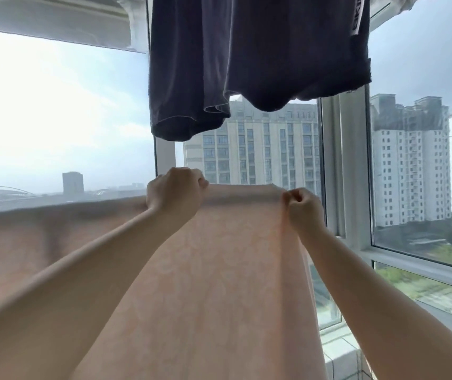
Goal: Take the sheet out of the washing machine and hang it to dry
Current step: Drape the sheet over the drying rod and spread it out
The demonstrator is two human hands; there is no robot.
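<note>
Peach sheet [219, 256] is out of the machine, stretched between both hands: left hand [175, 190] and right hand [301, 207] pinch its top edge, dark garment [246, 56] hanging above; hanging remains.

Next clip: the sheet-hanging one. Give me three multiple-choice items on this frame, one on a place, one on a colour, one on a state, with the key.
1. Where does the dark navy garment hang?
A. above the hands
B. below the sheet
C. on the floor

2. What colour is the patterned fabric sheet?
A. bright green
B. pale peach-pink
C. black

3. What is the state of the left hand and right hand?
A. both open and idle
B. only one touches the sheet
C. both hold the sheet's top edge in a closed grip

Key: 1 A, it hangs overhead at the window; 2 B, the fabric looks peach-pink; 3 C, both sets of fingers curl on the edge.
</note>
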